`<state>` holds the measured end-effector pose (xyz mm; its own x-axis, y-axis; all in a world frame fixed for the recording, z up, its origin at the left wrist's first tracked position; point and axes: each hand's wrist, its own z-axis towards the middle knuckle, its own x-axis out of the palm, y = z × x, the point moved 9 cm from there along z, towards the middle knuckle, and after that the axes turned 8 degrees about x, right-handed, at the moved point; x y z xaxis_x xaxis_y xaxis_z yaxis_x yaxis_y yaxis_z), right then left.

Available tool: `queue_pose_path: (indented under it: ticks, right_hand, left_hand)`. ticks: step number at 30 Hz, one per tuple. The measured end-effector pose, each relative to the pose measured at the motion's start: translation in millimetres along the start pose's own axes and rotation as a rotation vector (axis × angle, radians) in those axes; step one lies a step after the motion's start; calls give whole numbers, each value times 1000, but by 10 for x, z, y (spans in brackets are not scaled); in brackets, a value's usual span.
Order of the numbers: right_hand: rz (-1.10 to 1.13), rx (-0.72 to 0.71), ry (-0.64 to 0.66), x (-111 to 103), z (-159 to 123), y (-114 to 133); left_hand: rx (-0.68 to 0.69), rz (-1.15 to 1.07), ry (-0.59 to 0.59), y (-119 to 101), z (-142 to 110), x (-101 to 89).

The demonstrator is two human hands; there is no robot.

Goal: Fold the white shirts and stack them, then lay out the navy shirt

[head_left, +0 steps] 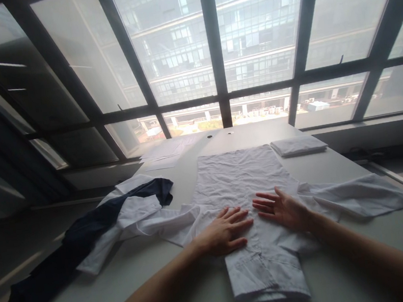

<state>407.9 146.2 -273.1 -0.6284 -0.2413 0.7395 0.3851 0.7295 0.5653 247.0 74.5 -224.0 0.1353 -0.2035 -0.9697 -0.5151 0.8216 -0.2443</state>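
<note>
A white shirt lies spread flat on the pale table, collar toward me and sleeves stretched out to either side. My left hand rests flat on the shirt near its upper chest, fingers stretched out and pointing right. My right hand lies flat beside it on the same cloth, fingers spread and pointing left. The fingertips of both hands are a short gap apart. Neither hand holds anything.
A pile of white and dark navy garments sprawls over the table's left edge. A folded white cloth sits at the far right. Sheets of paper lie at the far left corner. Large windows stand behind the table.
</note>
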Motion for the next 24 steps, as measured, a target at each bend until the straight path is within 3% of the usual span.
queue_pose_path:
  ticks: [19, 24]
  right_hand:
    - [-35, 2, 0, -27, 25, -34]
    - [44, -65, -87, -290, 74, 201]
  left_hand:
    - [14, -23, -37, 5, -21, -5]
    - [13, -20, -46, 0, -25, -19]
